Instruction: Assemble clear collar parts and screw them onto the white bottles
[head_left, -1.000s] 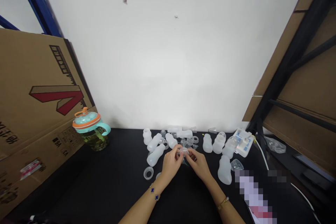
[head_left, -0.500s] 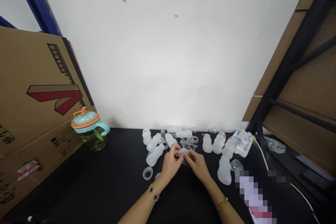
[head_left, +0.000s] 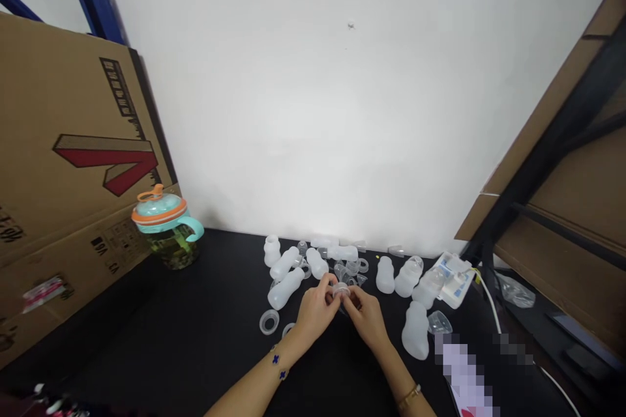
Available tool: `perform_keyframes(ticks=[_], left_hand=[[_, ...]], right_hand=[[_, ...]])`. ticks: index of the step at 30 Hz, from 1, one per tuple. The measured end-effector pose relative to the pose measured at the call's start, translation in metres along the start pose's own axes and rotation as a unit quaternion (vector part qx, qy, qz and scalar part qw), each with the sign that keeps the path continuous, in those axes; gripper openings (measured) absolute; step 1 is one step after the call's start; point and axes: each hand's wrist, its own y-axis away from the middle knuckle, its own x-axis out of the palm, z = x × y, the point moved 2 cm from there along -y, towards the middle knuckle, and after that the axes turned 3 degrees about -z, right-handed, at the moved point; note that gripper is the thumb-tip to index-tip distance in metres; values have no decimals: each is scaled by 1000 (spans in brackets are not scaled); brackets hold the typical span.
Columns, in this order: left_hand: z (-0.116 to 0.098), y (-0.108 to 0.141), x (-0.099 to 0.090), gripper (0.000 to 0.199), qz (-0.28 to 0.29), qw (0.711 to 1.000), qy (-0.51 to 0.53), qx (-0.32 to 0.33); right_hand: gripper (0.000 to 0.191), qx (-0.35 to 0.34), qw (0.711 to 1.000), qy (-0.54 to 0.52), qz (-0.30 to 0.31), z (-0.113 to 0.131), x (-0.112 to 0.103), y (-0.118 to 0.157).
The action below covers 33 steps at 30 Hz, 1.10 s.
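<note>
Both hands meet at the middle of the black table around a small whitish ring (head_left: 341,288). My left hand (head_left: 319,305) grips its left side, and my right hand (head_left: 364,314) pinches it from the right. Something clear shows faintly beneath the ring, partly hidden by fingers. Behind the hands lie several frosted bottles, one of them a bottle (head_left: 317,263), and clear nipples and rings (head_left: 351,268). Left of my left hand a bottle (head_left: 286,288) lies on its side, with a loose ring (head_left: 269,322) in front of it. A second ring is half hidden by my left wrist.
More frosted bottles (head_left: 415,331) and a clear cap (head_left: 439,323) lie at the right, by a white box (head_left: 454,279) with a cable. A teal-lidded jug (head_left: 171,234) stands left, beside a large carton (head_left: 73,143). A pixelated item (head_left: 467,374) is at the front right.
The camera view has tilted and shifted slightly. Both hands remain around the ring, with only a small change in finger position.
</note>
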Motion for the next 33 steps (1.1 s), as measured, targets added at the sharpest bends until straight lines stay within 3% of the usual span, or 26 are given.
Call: perform_keyframes(ticks=[25, 33], left_hand=[[2, -1, 0, 38, -9, 999, -22, 22], [0, -1, 2, 45, -1, 992, 124, -35]], right_hand=[[31, -4, 1000, 15, -13, -2, 1, -1], [43, 46, 992, -117, -27, -2, 0, -2]])
